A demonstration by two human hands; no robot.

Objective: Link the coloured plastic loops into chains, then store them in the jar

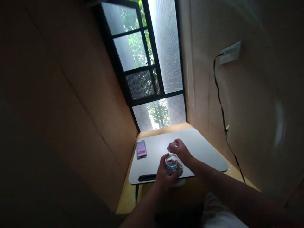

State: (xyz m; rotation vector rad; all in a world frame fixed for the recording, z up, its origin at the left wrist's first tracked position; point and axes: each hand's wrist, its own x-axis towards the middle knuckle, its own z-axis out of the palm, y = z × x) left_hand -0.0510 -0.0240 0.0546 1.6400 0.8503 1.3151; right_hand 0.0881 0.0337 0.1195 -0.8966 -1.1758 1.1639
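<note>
My left hand (163, 172) is wrapped around a clear jar (172, 161) near the front edge of the white lap desk. The jar's round mouth faces up without a cover, and small multicoloured pieces show inside, too small to name. Just above and beyond the mouth, my right hand (179, 149) is closed, fingers curled in. A small clear piece (175, 144) shows at those fingers; its kind cannot be made out.
The white lap desk (201, 152) stands on a yellowish wooden surface (125, 198), with a dark slot (147, 178) along its front. A blurred purple and pink item (142, 148) lies at its left. Wooden walls flank both sides; a black cord (222, 110) hangs from a wall outlet (230, 53).
</note>
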